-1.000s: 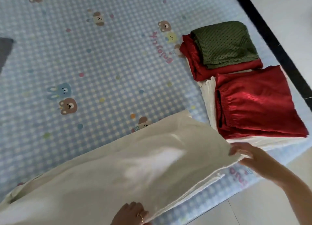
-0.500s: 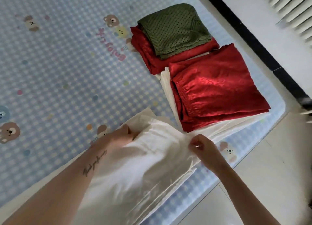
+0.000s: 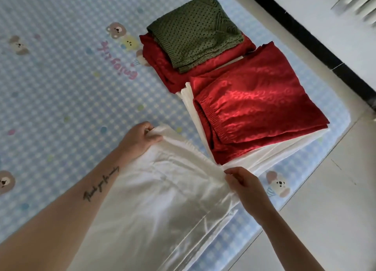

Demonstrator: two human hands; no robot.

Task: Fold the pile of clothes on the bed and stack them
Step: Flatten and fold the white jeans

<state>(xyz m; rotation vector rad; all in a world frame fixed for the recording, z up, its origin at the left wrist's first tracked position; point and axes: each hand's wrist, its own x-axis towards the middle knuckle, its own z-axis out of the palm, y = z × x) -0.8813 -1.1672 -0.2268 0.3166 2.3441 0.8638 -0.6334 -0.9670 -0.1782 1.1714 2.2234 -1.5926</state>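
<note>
A shiny white garment (image 3: 162, 199) lies stretched along the bed's near edge. My left hand (image 3: 140, 138) pinches its far top corner. My right hand (image 3: 242, 181) pinches the near top corner, so the elastic top edge is held taut between them. Just beyond lies a folded red satin garment (image 3: 258, 99) on top of a folded white piece (image 3: 284, 152). Farther back, a folded green knit top (image 3: 195, 32) sits on another folded red garment (image 3: 160, 65).
The bed (image 3: 61, 77) has a blue checked sheet with bear prints, bare to the left. Its edge runs diagonally on the right, with pale tiled floor (image 3: 325, 209) below and a black strip (image 3: 305, 38) along the wall.
My left hand came from the garment's near edge to its far top corner. My right hand keeps hold of the other corner. The view swung right, and the folded piles now sit nearer the centre.
</note>
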